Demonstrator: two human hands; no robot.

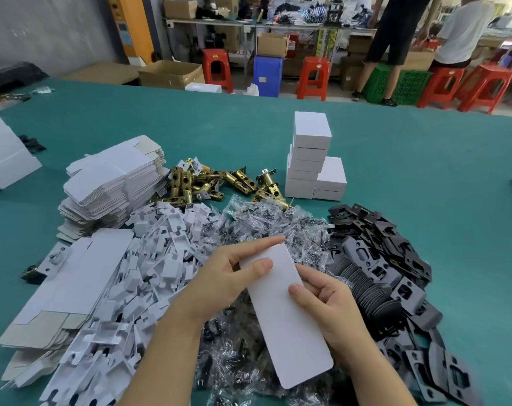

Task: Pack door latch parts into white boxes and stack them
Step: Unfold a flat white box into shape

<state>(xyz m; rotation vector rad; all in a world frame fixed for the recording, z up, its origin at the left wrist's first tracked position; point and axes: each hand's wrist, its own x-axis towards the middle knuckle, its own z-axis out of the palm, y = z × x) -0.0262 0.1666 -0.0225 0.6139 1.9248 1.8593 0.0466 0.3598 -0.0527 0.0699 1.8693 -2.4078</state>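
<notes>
On the green desk [395,159], flat box blanks [114,183] are lying at the left, with white card inserts [158,259] just beside them. The left hand [222,276] is pinching the upper end of a closed white box [281,312], index finger straight along its top edge, while the right hand [328,306] is curling its fingers [297,290] round the box's right side. Behind, brass latches [210,183] and stacked white boxes [311,159] are sitting; black plates [392,259] are piling at the right.

Beyond your green table [424,177] you have red plastic stools [312,78] lined up, with a blue bin [267,75] between two of them and a green crate [407,83] further right. An open cardboard carton [172,74] sits on the floor to the left, and two people [395,39] stand at a cluttered workbench [248,23].
</notes>
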